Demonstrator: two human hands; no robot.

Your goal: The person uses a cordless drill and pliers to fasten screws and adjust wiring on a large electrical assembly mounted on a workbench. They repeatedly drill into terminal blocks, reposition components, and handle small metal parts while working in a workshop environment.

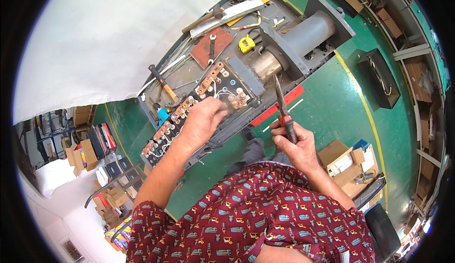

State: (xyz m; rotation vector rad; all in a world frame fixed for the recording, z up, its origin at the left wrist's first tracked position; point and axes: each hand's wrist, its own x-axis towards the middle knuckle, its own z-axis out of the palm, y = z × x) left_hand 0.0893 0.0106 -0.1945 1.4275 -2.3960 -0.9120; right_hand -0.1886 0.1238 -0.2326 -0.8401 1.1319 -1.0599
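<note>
Gripped red-handled pliers (285,120) in the right hand (297,149), near the edge of the gray bench (182,71). Held a curled left hand (204,121) beside white wires (222,91) on a copper-barred panel (231,79); could not tell its grasp.

My left forearm (163,173) is coming in bare from between seven and eight o'clock and slanting toward one. My left hand (204,121) is sitting just off centre toward nine, its back facing up, its fingers (219,113) bending toward three; their tips are hiding partly from view. My right forearm (334,187) is angling in from four o'clock, pointing toward ten or eleven. My right hand (303,151) is closing in a grip, its thumb (282,142) pointing toward ten.
</note>
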